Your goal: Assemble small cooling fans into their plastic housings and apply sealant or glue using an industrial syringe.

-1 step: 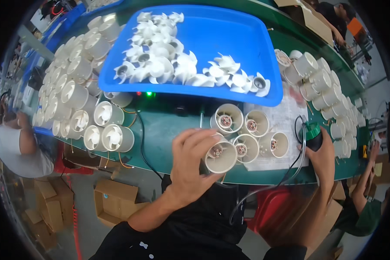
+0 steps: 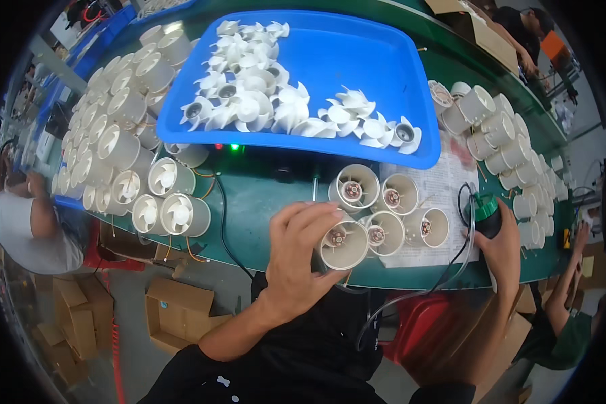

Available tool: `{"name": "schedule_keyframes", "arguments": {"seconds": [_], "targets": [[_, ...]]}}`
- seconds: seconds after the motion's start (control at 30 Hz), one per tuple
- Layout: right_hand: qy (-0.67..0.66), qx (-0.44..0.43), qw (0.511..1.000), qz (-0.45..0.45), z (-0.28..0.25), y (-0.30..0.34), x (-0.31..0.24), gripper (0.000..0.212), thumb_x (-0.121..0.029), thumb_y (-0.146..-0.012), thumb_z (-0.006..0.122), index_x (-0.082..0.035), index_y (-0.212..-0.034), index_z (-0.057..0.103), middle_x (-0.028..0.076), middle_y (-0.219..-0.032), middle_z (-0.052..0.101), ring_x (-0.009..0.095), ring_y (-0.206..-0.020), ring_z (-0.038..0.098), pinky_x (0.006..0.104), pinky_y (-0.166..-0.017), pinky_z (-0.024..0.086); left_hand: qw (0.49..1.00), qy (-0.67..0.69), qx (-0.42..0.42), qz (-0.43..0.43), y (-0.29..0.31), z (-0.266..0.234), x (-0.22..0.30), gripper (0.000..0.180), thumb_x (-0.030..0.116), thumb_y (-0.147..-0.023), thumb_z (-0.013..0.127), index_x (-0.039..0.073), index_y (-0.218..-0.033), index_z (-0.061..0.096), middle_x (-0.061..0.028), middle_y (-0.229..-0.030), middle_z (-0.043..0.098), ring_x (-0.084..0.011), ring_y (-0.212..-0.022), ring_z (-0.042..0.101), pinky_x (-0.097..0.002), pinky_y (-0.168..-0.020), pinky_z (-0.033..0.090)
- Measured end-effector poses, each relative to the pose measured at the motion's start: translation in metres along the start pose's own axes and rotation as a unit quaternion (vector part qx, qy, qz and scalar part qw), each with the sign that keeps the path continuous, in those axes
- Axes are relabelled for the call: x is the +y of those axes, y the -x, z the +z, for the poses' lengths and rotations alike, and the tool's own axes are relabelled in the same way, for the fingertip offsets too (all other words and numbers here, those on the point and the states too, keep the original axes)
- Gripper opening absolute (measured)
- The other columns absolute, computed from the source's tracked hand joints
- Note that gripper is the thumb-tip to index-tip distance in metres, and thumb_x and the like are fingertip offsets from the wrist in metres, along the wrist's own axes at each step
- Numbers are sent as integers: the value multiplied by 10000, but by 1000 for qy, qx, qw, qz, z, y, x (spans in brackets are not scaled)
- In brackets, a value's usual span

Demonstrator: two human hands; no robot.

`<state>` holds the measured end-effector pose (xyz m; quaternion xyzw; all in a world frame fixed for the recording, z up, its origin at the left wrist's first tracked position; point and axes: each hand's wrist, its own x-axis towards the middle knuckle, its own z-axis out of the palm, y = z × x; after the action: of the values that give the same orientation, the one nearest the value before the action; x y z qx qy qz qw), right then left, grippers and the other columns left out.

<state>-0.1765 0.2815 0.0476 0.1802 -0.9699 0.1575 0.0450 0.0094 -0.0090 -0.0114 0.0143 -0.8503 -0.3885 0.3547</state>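
My left hand (image 2: pixel 299 256) is wrapped round a cream cylindrical fan housing (image 2: pixel 350 259), its open end facing up with a copper-wound motor core inside. Against it stand several similar housings (image 2: pixel 427 236), each with a core in its middle. Further right, my right hand (image 2: pixel 501 246) grips a black cylinder with a green cap (image 2: pixel 487 214); a clear tube (image 2: pixel 444 279) and a dark cable run beside it. Beyond the housings lies a blue tray (image 2: pixel 357 40) with many white fan impellers (image 2: pixel 246 104) heaped along its left and front.
Fan housings (image 2: pixel 118 141) crowd the left of the green table (image 2: pixel 249 236), the nearest ones fitted with white impellers. More housings (image 2: pixel 501 128) stand in rows at right. Newspaper (image 2: pixel 411 259) lies under the middle group. Cardboard boxes (image 2: pixel 175 316) are on the floor. Other people work at both sides.
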Motion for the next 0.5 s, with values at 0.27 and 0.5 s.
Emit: {"name": "schedule_keyframes", "arguments": {"seconds": [0.27,0.5], "targets": [[-232,12,960,-159,-26,67,-113,389,-82,-738,793,-13,-1083,626,62,-881,581,162,-731,546,279,-656,458,997,2,10,-82,-6,-4,8,703,84,-642,841,48,-1263,513,-107,-1218,575,-332,-1151,482,-402,-949,435],[-103,27,945,-310,33,63,-150,208,-61,-758,751,-51,-931,635,100,-767,550,280,-675,554,380,-582,439,992,20,21,-119,-4,-3,11,658,130,-682,836,32,-1256,530,-121,-1156,578,-319,-1129,491,-394,-943,430]]}}
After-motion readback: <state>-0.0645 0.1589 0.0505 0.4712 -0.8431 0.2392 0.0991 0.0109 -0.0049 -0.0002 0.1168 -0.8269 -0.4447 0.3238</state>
